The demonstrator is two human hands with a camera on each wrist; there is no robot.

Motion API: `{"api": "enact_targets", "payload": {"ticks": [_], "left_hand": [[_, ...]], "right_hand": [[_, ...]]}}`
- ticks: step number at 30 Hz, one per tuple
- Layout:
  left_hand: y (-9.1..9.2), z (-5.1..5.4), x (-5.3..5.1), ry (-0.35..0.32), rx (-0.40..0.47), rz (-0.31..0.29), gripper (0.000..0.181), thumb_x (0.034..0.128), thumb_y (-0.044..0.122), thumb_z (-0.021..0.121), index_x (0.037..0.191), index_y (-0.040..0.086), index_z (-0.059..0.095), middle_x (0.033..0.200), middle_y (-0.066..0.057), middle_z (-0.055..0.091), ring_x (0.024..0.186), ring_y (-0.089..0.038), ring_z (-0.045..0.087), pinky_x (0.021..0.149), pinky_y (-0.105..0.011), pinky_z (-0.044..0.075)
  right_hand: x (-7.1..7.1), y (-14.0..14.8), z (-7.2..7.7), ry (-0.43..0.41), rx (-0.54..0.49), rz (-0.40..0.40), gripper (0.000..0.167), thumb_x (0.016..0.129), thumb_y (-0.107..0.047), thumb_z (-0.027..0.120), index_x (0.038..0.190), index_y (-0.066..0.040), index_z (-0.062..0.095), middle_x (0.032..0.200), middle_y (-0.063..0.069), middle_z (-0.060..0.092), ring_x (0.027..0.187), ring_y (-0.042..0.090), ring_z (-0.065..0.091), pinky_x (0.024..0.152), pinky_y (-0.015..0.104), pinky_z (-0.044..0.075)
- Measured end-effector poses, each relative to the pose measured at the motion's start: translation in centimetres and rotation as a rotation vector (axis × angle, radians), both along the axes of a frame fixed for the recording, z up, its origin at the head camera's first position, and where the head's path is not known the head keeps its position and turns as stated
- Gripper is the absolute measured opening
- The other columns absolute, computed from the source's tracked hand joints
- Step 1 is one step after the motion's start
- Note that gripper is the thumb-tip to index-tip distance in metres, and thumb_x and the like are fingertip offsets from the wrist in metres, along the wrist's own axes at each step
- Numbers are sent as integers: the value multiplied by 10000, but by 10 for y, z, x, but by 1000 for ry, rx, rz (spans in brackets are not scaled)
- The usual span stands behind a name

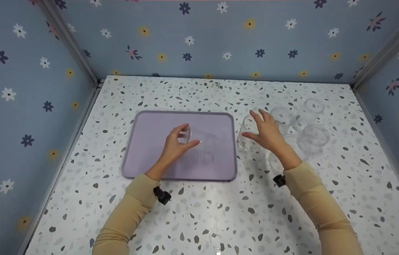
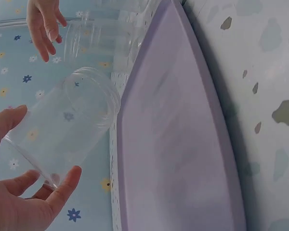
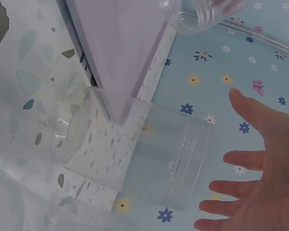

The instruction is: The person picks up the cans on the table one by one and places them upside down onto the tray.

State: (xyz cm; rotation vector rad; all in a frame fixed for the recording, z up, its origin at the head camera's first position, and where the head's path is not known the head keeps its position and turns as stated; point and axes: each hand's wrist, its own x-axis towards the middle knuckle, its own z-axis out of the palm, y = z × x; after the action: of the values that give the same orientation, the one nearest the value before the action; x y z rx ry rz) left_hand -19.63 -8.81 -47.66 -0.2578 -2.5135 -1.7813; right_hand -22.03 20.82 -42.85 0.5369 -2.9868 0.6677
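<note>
My left hand (image 1: 175, 144) holds a clear, open-mouthed plastic jar (image 2: 65, 125) by its base end, thumb on one side and fingers on the other. The jar lies tilted on its side in the air above the purple tray (image 1: 149, 156), its threaded mouth pointing right in the head view. Just right of the tray stands another clear jar (image 3: 149, 149), upright with its threaded rim up. My right hand (image 1: 269, 134) hovers by that jar's rim, thumb and fingers spread, with a visible gap in the right wrist view.
Several more clear jars (image 1: 315, 135) cluster on the speckled table (image 1: 199, 212) to the right, partly behind my right hand and forearm; their outlines are faint. Flower-patterned panels (image 1: 206, 35) close off the back and both sides.
</note>
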Motion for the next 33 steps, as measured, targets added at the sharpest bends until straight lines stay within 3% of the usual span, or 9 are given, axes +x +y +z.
{"api": "enact_targets", "payload": {"ticks": [6,11,18,33], "left_hand": [[-6,6,-9,-31,-79,12,655,721,229,739,1262,4,447,1146,-165,471,1016,-329,472,823,-385,418],[-11,9,-16,-30,-129,13,659,731,234,728,1266,-13,432,1156,-203,459,1031,-351,450,850,-410,389],[-20,10,-28,-41,-165,42,668,727,215,732,1261,-41,424,1143,-228,456,1023,-370,442,871,-439,373],[-47,18,-47,-86,-330,95,684,741,216,715,1277,-57,389,1199,-252,416,1101,-347,394,906,-415,342]], "right_hand": [[-12,1,6,-123,81,-29,762,817,-390,607,1391,-40,248,1390,286,164,1240,472,160,907,640,209],[-19,-2,9,-173,141,-40,764,813,-393,612,1385,-30,258,1370,297,197,1209,488,214,882,633,257],[-25,-6,10,-178,219,-9,748,811,-381,619,1373,-22,282,1323,302,285,1115,509,336,821,591,360],[-28,-10,8,-173,276,-27,667,790,-351,652,1330,-64,386,1268,271,357,1077,467,392,755,563,419]]}}
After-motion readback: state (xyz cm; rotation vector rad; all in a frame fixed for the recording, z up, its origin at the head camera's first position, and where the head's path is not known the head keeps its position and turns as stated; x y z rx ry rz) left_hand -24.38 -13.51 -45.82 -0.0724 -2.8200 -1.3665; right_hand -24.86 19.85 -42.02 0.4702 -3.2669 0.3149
